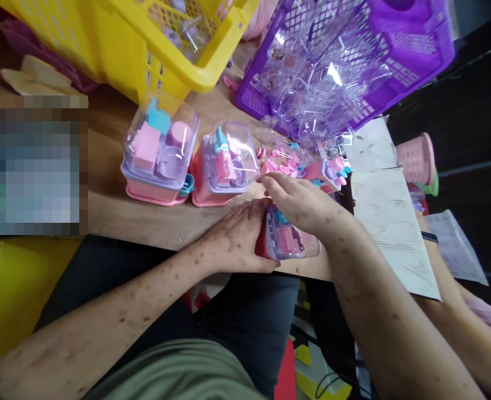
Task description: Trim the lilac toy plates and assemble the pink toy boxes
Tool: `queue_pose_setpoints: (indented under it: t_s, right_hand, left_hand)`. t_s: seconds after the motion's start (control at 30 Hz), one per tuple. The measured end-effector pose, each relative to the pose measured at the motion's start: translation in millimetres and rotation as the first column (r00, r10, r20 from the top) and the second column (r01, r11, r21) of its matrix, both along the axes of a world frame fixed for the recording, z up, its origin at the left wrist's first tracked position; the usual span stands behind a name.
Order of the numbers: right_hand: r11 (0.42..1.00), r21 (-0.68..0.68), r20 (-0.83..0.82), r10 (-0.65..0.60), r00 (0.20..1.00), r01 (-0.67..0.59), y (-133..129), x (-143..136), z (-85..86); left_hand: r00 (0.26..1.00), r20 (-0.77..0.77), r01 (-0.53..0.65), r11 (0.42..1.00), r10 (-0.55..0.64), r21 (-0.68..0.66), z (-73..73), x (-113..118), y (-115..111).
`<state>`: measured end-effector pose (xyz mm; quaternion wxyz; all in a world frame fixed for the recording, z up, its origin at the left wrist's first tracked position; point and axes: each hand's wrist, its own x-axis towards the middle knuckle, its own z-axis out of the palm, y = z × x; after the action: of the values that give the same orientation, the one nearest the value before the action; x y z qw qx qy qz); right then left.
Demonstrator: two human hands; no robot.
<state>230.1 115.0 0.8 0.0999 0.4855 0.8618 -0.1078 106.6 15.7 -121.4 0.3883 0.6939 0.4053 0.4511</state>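
A small toy box (291,241) with a pink base, a lilac tray and a clear lid lies tilted on its side at the table's front edge. My left hand (243,236) is wrapped around its base end, thumb along the near side. Over its far side reaches my right hand (299,205), pressed against the box with its fingers pointing left; its fingertips are partly hidden. Pink and blue pieces show through the lid. Two similar lidded boxes, a larger-looking box (157,161) and another box (226,166), stand upright to the left.
Behind stand a yellow basket (191,75) and a purple basket (249,83) full of clear plastic parts. Loose pink pieces (284,161) and a small holder (326,175) lie beyond my hands. At right are cardboard (389,222) and another person's arm (441,278).
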Motion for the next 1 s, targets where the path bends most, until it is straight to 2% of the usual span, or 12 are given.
queue_pose_setpoints:
  t_s: [0.07, 0.13, 0.17, 0.23, 0.3, 0.33, 0.47, 0.57, 0.67, 0.73, 0.83, 1.0]
  right_hand:
    - [0.997, -0.009, -0.057, -0.077, 0.995, 0.077, -1, -3, 0.5]
    - [0.985, -0.051, -0.256, -0.171, 0.952, 0.163, -1, -2, 1.5]
    - [0.975, -0.097, -0.402, -0.224, 0.888, 0.202, -2, 1, 1.7]
    - [0.939, -0.216, -0.662, -0.342, 0.667, 0.267, -8, 15, 0.5]
    - [0.893, -0.295, -0.769, -0.434, 0.47, 0.341, -23, 35, -4.9]
    - [0.875, -0.307, -0.783, -0.456, 0.423, 0.375, -34, 45, -9.7]
    - [0.834, -0.357, -0.751, -0.525, 0.402, 0.422, -77, 74, -39.1]
    - [0.796, -0.423, -0.728, -0.583, 0.361, 0.433, -78, 73, -57.0]
    - [0.805, -0.426, -0.761, -0.566, 0.318, 0.413, -54, 54, -61.7]
    - [0.837, -0.396, -0.8, -0.517, 0.305, 0.378, -38, 33, -60.8]
    - [0.888, -0.326, -0.856, -0.423, 0.299, 0.325, -27, -2, -62.1]
    - [0.94, -0.207, -0.881, -0.3, 0.367, 0.272, -25, -44, -65.3]
  left_hand:
    - [1.0, -0.002, -0.01, 1.0, 0.01, -0.002, 0.8, 1, -1]
    - [0.999, 0.007, -0.041, 0.999, 0.041, -0.013, 2.9, 2, -3]
    - [0.998, 0.009, -0.059, 0.998, 0.059, -0.023, 4.0, 2, -4]
    - [0.997, 0.007, -0.082, 0.996, 0.082, -0.029, 5.9, 1, -6]
    - [0.996, 0.005, -0.088, 0.996, 0.088, -0.003, 6.1, 0, -7]
    - [0.996, 0.004, -0.09, 0.996, 0.09, 0.012, 5.6, 0, -7]
    - [0.991, -0.017, -0.132, 0.991, 0.131, -0.026, 0.1, 4, -6]
    - [0.976, -0.039, -0.217, 0.972, 0.214, -0.094, -0.8, 1, -14]
    - [0.958, -0.089, -0.277, 0.96, 0.272, -0.044, 7.8, -13, -37]
    - [0.947, -0.14, -0.288, 0.958, 0.288, 0.021, 16.2, -28, -54]
    - [0.937, -0.233, -0.263, 0.965, 0.259, 0.015, 23.4, -52, -70]
    - [0.936, -0.313, -0.143, 0.987, 0.16, 0.076, 12.2, -68, -67]
